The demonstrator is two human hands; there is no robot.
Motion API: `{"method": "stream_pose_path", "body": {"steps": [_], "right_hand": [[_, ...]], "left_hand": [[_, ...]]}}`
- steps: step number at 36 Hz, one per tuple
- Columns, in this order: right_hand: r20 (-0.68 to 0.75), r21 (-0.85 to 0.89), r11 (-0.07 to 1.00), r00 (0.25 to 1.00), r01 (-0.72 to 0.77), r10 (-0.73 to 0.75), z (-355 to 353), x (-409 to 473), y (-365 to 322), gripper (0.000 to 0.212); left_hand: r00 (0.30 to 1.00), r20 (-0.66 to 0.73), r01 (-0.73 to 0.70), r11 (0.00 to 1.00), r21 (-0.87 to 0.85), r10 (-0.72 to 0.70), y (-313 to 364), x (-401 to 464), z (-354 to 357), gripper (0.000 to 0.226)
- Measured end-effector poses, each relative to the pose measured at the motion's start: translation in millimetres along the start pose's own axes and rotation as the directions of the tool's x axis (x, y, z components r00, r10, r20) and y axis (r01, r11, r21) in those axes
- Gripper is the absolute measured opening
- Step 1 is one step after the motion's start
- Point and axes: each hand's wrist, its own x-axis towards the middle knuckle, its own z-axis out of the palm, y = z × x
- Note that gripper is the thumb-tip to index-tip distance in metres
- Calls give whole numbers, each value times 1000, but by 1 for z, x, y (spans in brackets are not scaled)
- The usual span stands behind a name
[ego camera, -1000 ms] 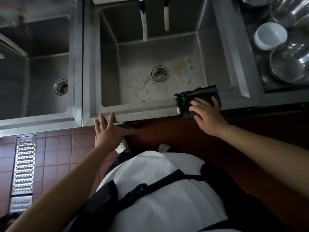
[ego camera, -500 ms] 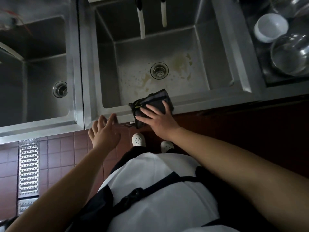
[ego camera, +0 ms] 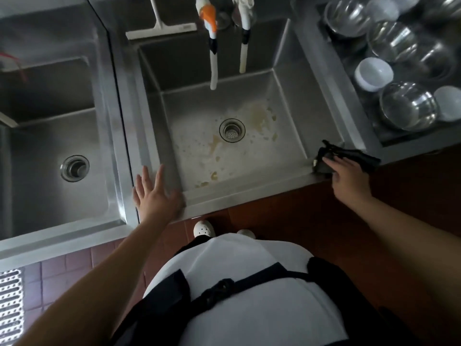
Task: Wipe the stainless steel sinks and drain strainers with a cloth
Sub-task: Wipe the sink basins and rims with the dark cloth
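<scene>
while your right hand (ego camera: 345, 177) presses the dark cloth (ego camera: 349, 158) flat against the front rim at the near right corner of the middle sink (ego camera: 294, 103), you're working the ledge rather than the basin, fingers laid over the fabric, not bunched round it as far as the view shows. your left hand (ego camera: 156, 196) rests loose and spread on the near left corner of that same rim, fingers straight, holding nothing, likely just bracing you.

so the step in hand looks like the rim pass, and the bulk of the job seems ahead of you. the basin floor carries yellowish stains and pale spotting round the drain strainer (ego camera: 232, 130), thickest beyond and to the right of it, with more blotches near the front wall. the left sink (ego camera: 50, 156) and its drain (ego camera: 74, 168) look untouched by the cloth from here, though that's a judgement.

next move, i'd say: bring the cloth off the ledge and down into the basin, lean in, and scrub those stains with firm pressure, then circle the strainer. mind the two hoses (ego camera: 214, 58) hanging from above the back wall, and the steel bowls (ego camera: 406, 108) racked just to the right of your cloth.
</scene>
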Motion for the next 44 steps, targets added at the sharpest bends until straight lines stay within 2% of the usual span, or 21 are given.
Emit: {"method": "stream_pose_path", "body": {"steps": [2, 4, 8, 11, 13, 15, 17, 19, 22, 26, 29, 31, 34, 37, 39, 41, 43, 44], "right_hand": [[14, -11, 1000, 1000, -9, 9, 10, 1, -51, 51], [31, -38, 999, 999, 22, -20, 10, -13, -78, 51], [185, -79, 973, 962, 218, -200, 36, -47, -164, 58], [280, 62, 900, 858, 431, -430, 48, -63, -232, 59], [315, 197, 865, 806, 461, -501, 53, -63, -268, 57], [349, 368, 862, 807, 350, -477, 53, -54, -300, 54], [392, 605, 790, 828, 96, -401, 48, -40, -327, 42], [447, 774, 603, 843, -196, -299, 38, -21, -343, 26], [584, 803, 301, 781, -515, -222, 28, 18, -352, 22], [658, 753, 166, 736, -637, -160, 28, 70, -347, 29], [635, 770, 92, 772, -632, -16, 38, 108, -349, 25], [554, 818, 128, 828, -561, 86, 53, 138, -356, 26], [359, 819, 413, 917, -398, 172, 80, 190, -372, 31], [195, 772, 591, 972, -235, 133, 95, 239, -397, 35], [83, 702, 709, 996, -68, 13, 106, 268, -413, 36], [-3, 632, 761, 982, 147, -187, 121, 290, -426, 40], [10, 528, 770, 904, 359, -428, 145, 308, -436, 47], [81, 416, 802, 861, 429, -503, 158, 314, -441, 53]], "left_hand": [[1000, -17, -5, 1000, -5, 5, -23, 30, -22, 74], [999, -25, -22, 1000, -1, 22, -18, 41, -26, 75], [997, -34, -71, 996, 56, 73, -26, 79, -42, 78], [997, -36, -60, 996, 59, 63, -34, 119, -51, 76], [997, -42, -63, 997, 52, 66, -35, 141, -54, 74], [997, -47, -65, 996, 60, 68, -37, 159, -57, 73], [997, -45, -56, 996, 65, 59, -39, 175, -59, 72], [999, -31, -38, 997, 66, 40, -39, 190, -62, 70], [999, -30, -7, 996, 84, 9, -36, 207, -66, 69], [993, -116, 5, 994, 111, 8, -31, 210, -63, 67], [989, -149, 10, 994, 106, 6, -29, 208, -61, 66], [986, -167, 11, 995, 102, 6, -29, 210, -59, 65], [975, -222, 20, 996, 86, -1, -30, 212, -58, 65], [967, -255, 28, 995, 96, -2, -29, 213, -56, 64], [964, -264, 30, 993, 113, 1, -28, 213, -55, 63], [960, -279, 33, 992, 125, 3, -28, 214, -54, 64], [956, -294, 39, 991, 130, 1, -28, 214, -55, 64], [954, -300, 40, 991, 128, 0, -26, 215, -55, 63]]}}
